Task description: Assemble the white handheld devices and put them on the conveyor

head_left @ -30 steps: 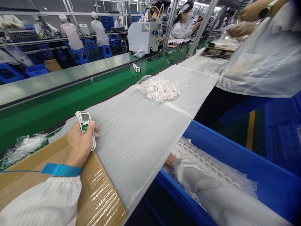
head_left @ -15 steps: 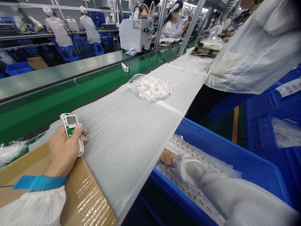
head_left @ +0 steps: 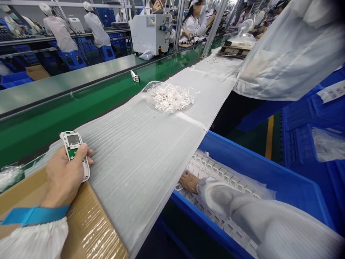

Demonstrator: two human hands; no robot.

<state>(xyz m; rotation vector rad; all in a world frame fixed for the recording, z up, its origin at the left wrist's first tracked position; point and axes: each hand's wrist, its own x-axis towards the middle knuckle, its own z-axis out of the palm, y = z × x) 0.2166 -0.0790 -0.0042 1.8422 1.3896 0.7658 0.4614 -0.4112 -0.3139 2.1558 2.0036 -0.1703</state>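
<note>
I note the white-covered desk (head_left: 132, 154); its edge, beside the blue bin (head_left: 242, 160), could scrape a wrist raised carelessly. The cardboard box (head_left: 94, 219) lies below the left wrist. My left hand (head_left: 64, 172) is wrapped around the handheld unit (head_left: 73, 139), just by the box's edge; a slackened thumb could drop it. My right hand (head_left: 191, 181) lies over white casings (head_left: 223, 171) in the bin; I cannot tell whether it grips one, and raking could scuff them. Smallest, the exposed green board (head_left: 72, 153): thumb pressure could mar it.
</note>
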